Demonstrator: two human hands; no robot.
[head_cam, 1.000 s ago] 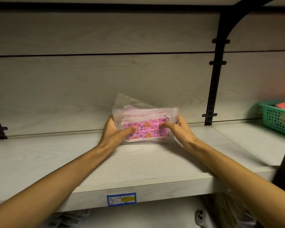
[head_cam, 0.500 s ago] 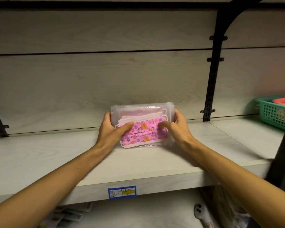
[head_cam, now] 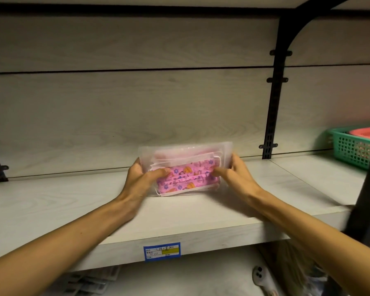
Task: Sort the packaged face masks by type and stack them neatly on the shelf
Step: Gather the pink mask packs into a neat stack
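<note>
A stack of clear packets of pink patterned face masks (head_cam: 186,165) stands on the pale wooden shelf (head_cam: 62,201), near its back wall. My left hand (head_cam: 143,178) grips the stack's left end, thumb across the front. My right hand (head_cam: 235,176) grips the right end the same way. The packets' top edges line up, and the lower front masks show a cartoon print.
A green mesh basket (head_cam: 350,148) with a red one inside sits on the shelf at far right. Black metal brackets (head_cam: 273,103) rise along the back wall. A blue price label (head_cam: 161,252) is stuck on the shelf's front edge. More packets lie on the lower level.
Both hands squared the packets together; the loose tilted flap on top now lies flush with the stack. The stack stays in the same spot on the shelf.
</note>
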